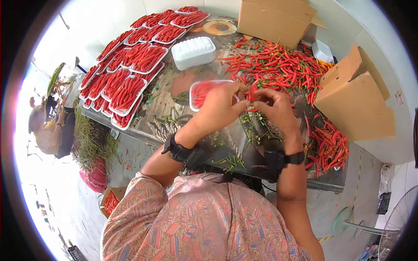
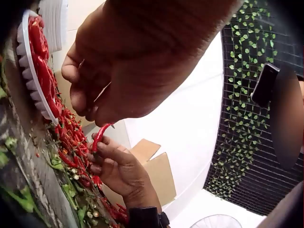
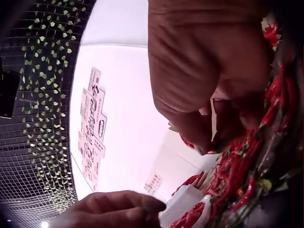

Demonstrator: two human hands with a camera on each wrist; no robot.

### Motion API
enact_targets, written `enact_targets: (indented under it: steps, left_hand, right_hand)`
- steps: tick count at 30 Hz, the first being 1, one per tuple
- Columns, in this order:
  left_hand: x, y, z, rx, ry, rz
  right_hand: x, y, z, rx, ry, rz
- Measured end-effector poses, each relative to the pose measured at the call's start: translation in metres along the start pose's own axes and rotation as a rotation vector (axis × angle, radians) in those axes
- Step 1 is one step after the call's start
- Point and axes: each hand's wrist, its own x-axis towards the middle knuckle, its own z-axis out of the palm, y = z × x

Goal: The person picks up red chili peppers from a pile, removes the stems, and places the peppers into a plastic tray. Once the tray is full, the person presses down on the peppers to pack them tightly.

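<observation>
A curved red chili pepper [image 2: 99, 137] is pinched between the thumb and fingers of my right hand [image 1: 276, 108]. Its thin stem end points up toward my left hand [image 1: 220, 104]. My left hand's fingers are bent, with the thumb tip right beside the pepper; I cannot tell if they grip the stem. Just beyond my left wrist, partly hidden by that hand, lies a white foam tray [image 1: 192, 103] filled with red chilies [image 1: 201, 92]. Loose green stems [image 1: 257, 130] are scattered on the table under both hands.
A large heap of chilies [image 1: 278, 65] covers the back right, with another pile [image 1: 328, 145] at the right edge. Stacked white trays [image 1: 193, 52] stand behind the filled one. Many packed trays [image 1: 126, 93] fill the left. Cardboard boxes [image 1: 274, 19] border the back and right.
</observation>
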Motion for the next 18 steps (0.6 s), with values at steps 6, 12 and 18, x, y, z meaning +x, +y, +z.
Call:
enact_targets:
  steps: [6,12,18]
  left_hand:
    - [0.001,-0.005,-0.006,-0.003,-0.053,-0.199]
    - [-0.004,-0.018,-0.007,-0.22,0.075,-0.224]
    - [-0.005,-0.013,-0.006,-0.147,0.145,-0.14]
  right_hand:
    - [-0.003,-0.007,0.02,0.072,-0.012,-0.105]
    - [-0.003,-0.006,0.018,0.025,-0.016,-0.034]
    - [-0.004,-0.009,0.021,0.023,-0.028,0.014]
